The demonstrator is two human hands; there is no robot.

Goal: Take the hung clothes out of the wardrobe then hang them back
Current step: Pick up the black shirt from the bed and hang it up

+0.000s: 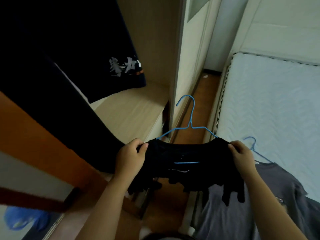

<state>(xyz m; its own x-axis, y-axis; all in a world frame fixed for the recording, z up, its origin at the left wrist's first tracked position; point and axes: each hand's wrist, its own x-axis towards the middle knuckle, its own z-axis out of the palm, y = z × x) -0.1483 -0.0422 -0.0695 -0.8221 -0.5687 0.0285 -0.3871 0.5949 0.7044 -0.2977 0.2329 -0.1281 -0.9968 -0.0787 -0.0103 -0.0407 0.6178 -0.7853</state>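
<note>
While both hands grip black shirt (185, 158), wardrobe (131, 115) left, bed (277, 104) right

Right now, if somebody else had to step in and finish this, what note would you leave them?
Left hand and right hand each pinch a shoulder of the black top on its blue hanger, held in front of the wardrobe.
A grey shirt on another hanger lies on the bed.
A dark garment hangs in the wardrobe.
Left: hang the black top, then the grey shirt.
</note>
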